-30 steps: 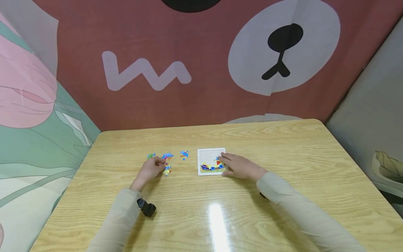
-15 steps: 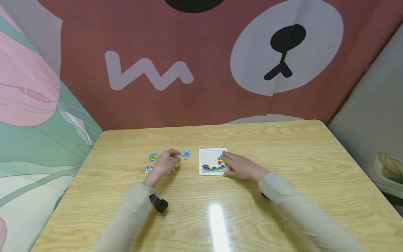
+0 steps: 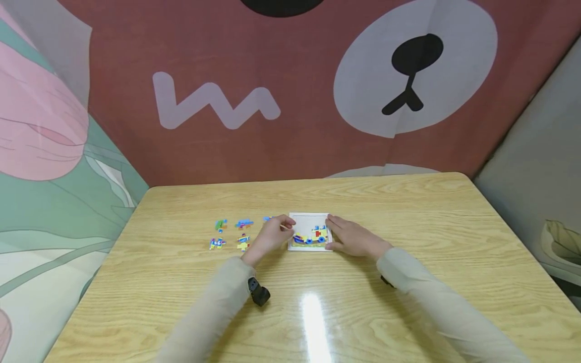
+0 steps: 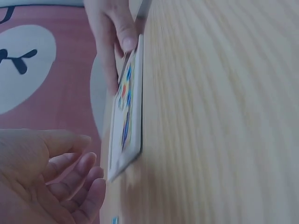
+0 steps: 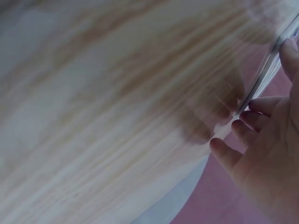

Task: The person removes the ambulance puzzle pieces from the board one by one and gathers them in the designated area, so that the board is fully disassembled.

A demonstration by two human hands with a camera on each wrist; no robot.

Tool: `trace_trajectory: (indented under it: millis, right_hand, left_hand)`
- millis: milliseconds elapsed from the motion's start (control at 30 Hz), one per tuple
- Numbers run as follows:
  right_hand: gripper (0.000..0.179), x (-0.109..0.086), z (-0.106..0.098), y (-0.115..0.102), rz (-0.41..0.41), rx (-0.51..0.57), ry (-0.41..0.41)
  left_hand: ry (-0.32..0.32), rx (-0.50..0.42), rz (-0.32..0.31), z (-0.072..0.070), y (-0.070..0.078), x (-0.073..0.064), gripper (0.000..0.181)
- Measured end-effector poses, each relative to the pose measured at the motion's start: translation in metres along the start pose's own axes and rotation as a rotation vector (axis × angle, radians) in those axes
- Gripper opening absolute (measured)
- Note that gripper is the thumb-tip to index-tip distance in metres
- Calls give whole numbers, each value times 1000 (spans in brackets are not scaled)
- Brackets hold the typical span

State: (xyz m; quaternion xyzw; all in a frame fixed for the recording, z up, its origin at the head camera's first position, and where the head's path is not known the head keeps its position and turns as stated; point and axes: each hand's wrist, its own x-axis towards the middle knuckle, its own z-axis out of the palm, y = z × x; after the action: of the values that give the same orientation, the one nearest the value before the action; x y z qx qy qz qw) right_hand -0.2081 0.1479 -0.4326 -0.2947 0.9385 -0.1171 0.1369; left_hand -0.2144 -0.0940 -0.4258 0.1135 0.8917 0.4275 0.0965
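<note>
A white-framed jigsaw puzzle tray (image 3: 290, 247) lies on the table; its lower part holds a fitted picture with a blue boat shape. My right hand (image 3: 356, 238) rests along its right side, fingers extended and thumb (image 4: 127, 39) at the edge. My left hand (image 3: 272, 234) hovers at the tray's left edge with loosely bent fingers; nothing shows between thumb and fingers in the left wrist view. Loose jigsaw pieces lie to the left: a green one (image 3: 221, 225), a blue one (image 3: 244, 223), a multicoloured one (image 3: 217, 243), a yellow one (image 3: 243, 243) and one partly hidden (image 3: 268, 218).
The wooden table (image 3: 408, 302) reaches back to a red wall hanging (image 3: 299, 141) with a bear face. A patterned cloth (image 3: 45, 201) hangs at left. Wrist cameras sit at both cuffs, the left one (image 3: 259, 292) plainly visible.
My left hand has moved right, from over the loose pieces to the tray's left edge, uncovering several pieces. The right hand stays at the tray's right side.
</note>
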Motion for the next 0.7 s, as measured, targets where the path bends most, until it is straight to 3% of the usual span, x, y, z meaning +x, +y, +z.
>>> trace_trajectory:
  millis: [333,700]
  right_hand:
    - [75,3,2,3,8,0,-10]
    - [75,3,2,3,11,1,-21]
  left_hand:
    - [-68,21,15,23,14,13,26]
    - [-102,51,18,37,19,25,31]
